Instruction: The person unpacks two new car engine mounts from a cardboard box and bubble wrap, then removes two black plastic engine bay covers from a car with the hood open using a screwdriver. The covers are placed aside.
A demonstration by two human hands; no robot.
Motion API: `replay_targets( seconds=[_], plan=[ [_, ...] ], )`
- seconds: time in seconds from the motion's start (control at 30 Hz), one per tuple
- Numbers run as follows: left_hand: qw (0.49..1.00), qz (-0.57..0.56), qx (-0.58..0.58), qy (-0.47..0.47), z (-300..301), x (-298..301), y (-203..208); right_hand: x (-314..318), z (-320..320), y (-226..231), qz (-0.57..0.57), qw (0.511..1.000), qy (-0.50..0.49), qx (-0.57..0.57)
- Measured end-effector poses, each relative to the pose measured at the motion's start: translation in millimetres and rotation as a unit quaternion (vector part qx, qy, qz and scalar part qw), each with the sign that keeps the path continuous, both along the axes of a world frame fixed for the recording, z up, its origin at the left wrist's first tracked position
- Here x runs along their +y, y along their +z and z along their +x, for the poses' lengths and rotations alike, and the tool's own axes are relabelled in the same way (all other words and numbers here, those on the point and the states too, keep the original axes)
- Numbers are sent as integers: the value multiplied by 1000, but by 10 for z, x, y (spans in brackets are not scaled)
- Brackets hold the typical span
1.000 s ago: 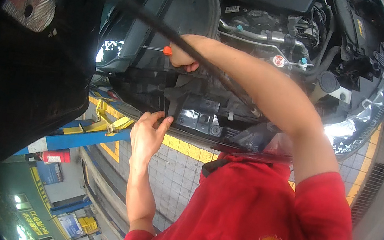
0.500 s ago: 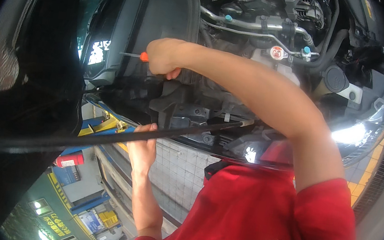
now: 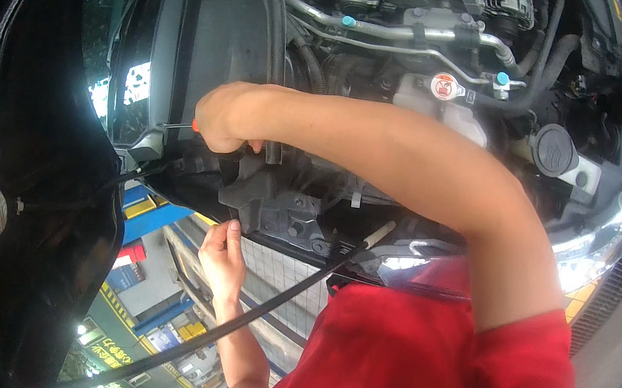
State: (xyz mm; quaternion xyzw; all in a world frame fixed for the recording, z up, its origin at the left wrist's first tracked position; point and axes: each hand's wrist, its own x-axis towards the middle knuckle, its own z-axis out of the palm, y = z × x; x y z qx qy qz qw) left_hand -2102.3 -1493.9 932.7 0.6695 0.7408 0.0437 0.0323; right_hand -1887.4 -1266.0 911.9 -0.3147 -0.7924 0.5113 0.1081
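My right hand (image 3: 227,116) is closed around a screwdriver with an orange handle (image 3: 195,125). Most of the handle is hidden in the fist. Its thin metal shaft (image 3: 176,126) points left, toward the corner at the base of the windshield (image 3: 137,85). Below it, my left hand (image 3: 222,261) is at the outer edge of the car's fender, beside a dark bracket-like part (image 3: 246,195). The left thumb and fingers are pressed together at that edge. What lies between them, if anything, is too small to make out.
A black rod with a pale tip (image 3: 379,235) crosses diagonally in front of my left forearm. Right of my hands lies the engine bay, with metal pipes (image 3: 395,30), a white-capped reservoir (image 3: 444,87) and a round black cap (image 3: 554,150). The raised hood (image 3: 44,135) fills the left side.
The right hand with the screwdriver has shifted left and down in the picture, closer to the windshield corner. The rod now slants more steeply. The whole view has shifted a little.
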Motion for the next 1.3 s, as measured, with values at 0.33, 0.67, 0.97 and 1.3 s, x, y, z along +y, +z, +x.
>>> replay_targets(
  seconds=[0.33,0.67,0.97,1.3],
  plan=[
    [997,-50,12,49,55,86,90,183,29,-9,63,997,24,-25],
    [995,13,89,52,50,30,29,255,25,-65,54,997,47,-29],
    [995,54,78,21,-51,-57,-71,246,54,-68,-17,999,32,-17],
    [976,200,81,40,-44,68,203,292,88,-115,-158,980,-51,106]
  ],
)
